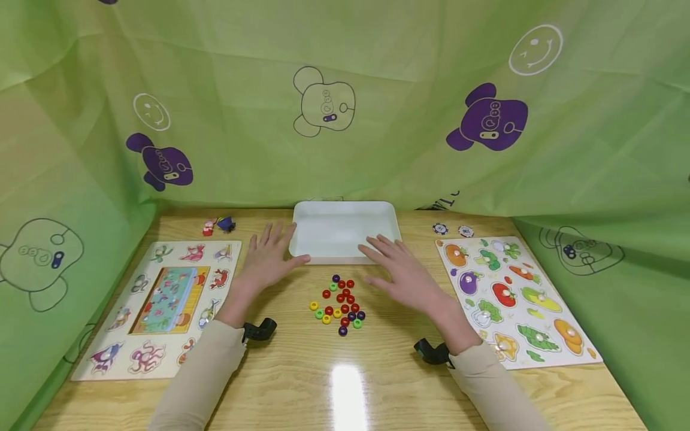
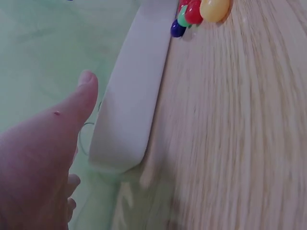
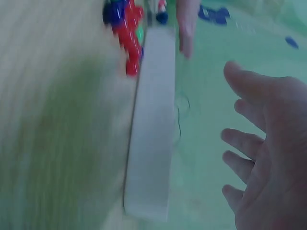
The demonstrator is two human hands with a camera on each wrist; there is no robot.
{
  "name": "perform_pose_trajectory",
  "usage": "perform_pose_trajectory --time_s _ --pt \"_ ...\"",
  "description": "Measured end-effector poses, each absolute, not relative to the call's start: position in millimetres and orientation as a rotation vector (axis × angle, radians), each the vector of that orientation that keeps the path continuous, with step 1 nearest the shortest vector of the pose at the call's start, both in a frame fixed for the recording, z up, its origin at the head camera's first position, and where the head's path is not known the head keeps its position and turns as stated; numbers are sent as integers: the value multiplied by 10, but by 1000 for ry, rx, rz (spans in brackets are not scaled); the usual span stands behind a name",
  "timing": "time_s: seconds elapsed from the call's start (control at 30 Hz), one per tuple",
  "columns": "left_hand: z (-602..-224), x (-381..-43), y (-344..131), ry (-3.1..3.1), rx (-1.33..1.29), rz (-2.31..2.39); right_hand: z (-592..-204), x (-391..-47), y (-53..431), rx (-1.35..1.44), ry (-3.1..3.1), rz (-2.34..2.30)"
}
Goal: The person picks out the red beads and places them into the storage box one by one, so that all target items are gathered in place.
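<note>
- Left hand [image 1: 264, 260]: fingers straight and spread wide, thumb out, holding nothing; at the tray's near-left corner, contact can't be told.
- Right hand [image 1: 401, 272]: also wide, grips nothing; by the tray's near-right corner, fingers apart from its wall in the right wrist view.
- Hands sit either side of the beads, mirrored; likely so both reach beads and tray equally well.
- Tray [image 1: 336, 230]: white, shallow, mid tabletop [image 1: 302, 383] toward the far edge, long side facing the person; probably set there so its open top is easy to get at.
- Beads [image 1: 345, 309]: red, yellow, green, purple; loose cluster mid tabletop, between tray and near edge, outside the tray. Seem grouped there to be within easy reach of both hands.
- Sea puzzle [image 1: 126, 347]: flat along the left edge; vegetable puzzle [image 1: 509, 317]: flat along the right edge. Both look parked aside, away from the beads.
- Figurines [image 1: 225, 224] near the far-left corner, chips [image 1: 439, 228] toward the far-right; look set back out of the way.
- Green curtain [image 1: 377, 161] behind the far edge, probably a backdrop.
</note>
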State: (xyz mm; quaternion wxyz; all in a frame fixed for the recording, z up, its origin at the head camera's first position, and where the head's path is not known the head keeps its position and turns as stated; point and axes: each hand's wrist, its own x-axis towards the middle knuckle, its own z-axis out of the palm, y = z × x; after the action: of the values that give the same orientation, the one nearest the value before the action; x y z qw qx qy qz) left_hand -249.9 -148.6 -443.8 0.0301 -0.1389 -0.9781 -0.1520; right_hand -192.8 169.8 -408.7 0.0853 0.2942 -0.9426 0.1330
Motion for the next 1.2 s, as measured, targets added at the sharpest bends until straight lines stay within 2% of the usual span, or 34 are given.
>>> perform_pose_trajectory --time_s 0.37,0.73,1.2 --pt "-4571 -2582 -1361 -3041 -395 -681 -4317 -1888 1353 1061 -2807 454" --pt "-4613 -2550 -1321 -3035 -351 -992 -4394 -1980 1216 1022 -2921 480" --pt "-4576 -2481 -1447 -3043 -353 -1065 -4376 -2025 1155 994 -2982 517"
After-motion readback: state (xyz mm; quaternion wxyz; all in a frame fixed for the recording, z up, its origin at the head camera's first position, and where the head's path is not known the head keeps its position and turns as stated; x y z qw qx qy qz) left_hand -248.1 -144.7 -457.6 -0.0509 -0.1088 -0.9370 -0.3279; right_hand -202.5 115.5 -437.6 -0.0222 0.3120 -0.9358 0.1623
